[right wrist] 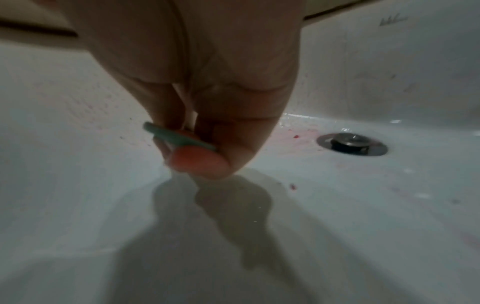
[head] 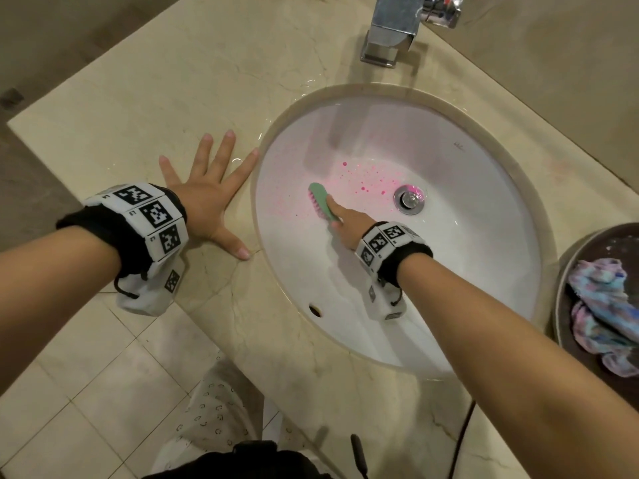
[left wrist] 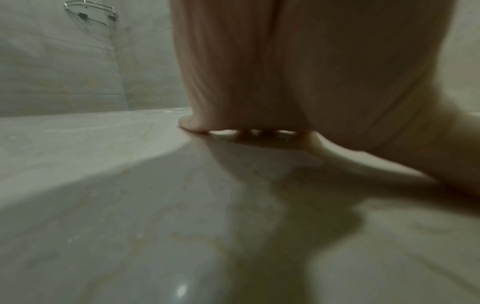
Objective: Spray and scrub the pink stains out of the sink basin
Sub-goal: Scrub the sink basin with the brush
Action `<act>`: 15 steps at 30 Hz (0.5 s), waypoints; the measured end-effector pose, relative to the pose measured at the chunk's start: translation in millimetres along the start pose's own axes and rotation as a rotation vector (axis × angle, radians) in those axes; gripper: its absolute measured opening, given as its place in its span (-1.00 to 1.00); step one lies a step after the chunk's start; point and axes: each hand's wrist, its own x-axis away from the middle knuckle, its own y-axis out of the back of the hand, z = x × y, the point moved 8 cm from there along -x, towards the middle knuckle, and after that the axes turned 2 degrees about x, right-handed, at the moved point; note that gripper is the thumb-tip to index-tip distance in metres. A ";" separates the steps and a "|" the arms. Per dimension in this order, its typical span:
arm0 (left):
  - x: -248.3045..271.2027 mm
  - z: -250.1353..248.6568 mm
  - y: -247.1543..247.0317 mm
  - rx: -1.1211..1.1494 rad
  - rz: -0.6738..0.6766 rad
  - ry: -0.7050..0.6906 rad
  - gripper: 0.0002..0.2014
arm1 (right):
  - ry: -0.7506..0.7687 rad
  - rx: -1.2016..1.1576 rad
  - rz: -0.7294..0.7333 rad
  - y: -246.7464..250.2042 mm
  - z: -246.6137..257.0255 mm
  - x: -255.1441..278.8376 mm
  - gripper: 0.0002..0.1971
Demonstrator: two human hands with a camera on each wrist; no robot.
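A white oval sink basin point(head: 466, 236) is set into a beige marble counter point(head: 173, 91). Pink stains point(head: 366, 183) speckle the basin floor left of the metal drain point(head: 409, 199); fainter pink marks lie beside the drain point(right wrist: 351, 143) in the right wrist view. My right hand point(head: 345, 221) grips a mint-green scrub brush point(head: 323, 200) with pink bristles, index finger lying along its back, bristles down on the stained area. The brush handle point(right wrist: 179, 136) shows between my fingers. My left hand point(head: 211, 198) lies flat on the counter, fingers spread, just left of the basin rim; its palm point(left wrist: 285, 82) fills the left wrist view.
A chrome faucet point(head: 394, 29) stands behind the basin. A dark round bowl point(head: 567, 299) holding a blue-purple cloth point(head: 605, 305) sits at the right edge. Water droplets wet the counter near the rim. Tiled floor lies below the counter's front edge.
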 end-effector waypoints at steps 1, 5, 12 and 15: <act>-0.2 0.2 0.2 -0.001 -0.001 0.001 0.48 | 0.022 -0.015 0.004 -1.5 7.5 -1.4 -0.43; 0.0 0.9 0.1 -0.012 0.000 0.007 0.48 | 0.108 0.006 0.061 -11.0 18.3 10.0 -0.45; -0.8 1.3 -0.5 -0.013 -0.008 0.005 0.48 | -0.050 0.172 -0.013 15.3 -34.1 17.9 -0.41; -0.5 1.5 0.1 -0.006 -0.008 0.003 0.48 | -0.058 0.117 -0.038 18.9 -24.6 9.6 -0.42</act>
